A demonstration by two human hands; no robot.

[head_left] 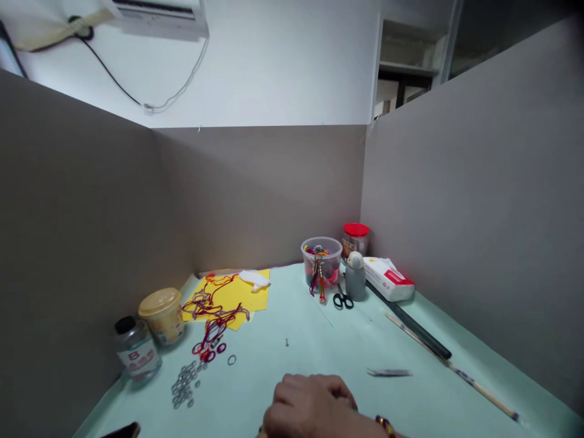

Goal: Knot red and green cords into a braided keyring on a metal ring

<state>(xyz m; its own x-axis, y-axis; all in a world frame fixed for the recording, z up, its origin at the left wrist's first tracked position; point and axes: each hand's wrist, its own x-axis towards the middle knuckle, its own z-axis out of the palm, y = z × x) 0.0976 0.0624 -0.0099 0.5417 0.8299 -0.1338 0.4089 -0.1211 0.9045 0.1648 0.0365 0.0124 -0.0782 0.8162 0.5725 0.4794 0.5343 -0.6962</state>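
At the bottom middle, my right hand [314,410] rests low over the table with its fingers curled in. A gold bracelet [385,424] circles its wrist. Whatever lies under the curled fingers is hidden. My left hand cannot be told apart; it may be tucked beneath the right one. Just beyond the hand lies a tiny metal piece [287,342]. Tweezers [390,373] rest to its right. On the left is a pile of small metal rings [185,383], with a single larger ring [232,360] and dark red cords [219,325] close by.
Left: a black-capped jar [139,359], a lidded tub [163,319] and yellow paper [253,299]. Back: a plastic tub of cords [314,274], scissors [343,300], a grey bottle [355,283], a red-lidded jar [356,237], a tissue pack [387,280]. Right: a thin stick [479,389]. Grey partitions [264,188] enclose the table.
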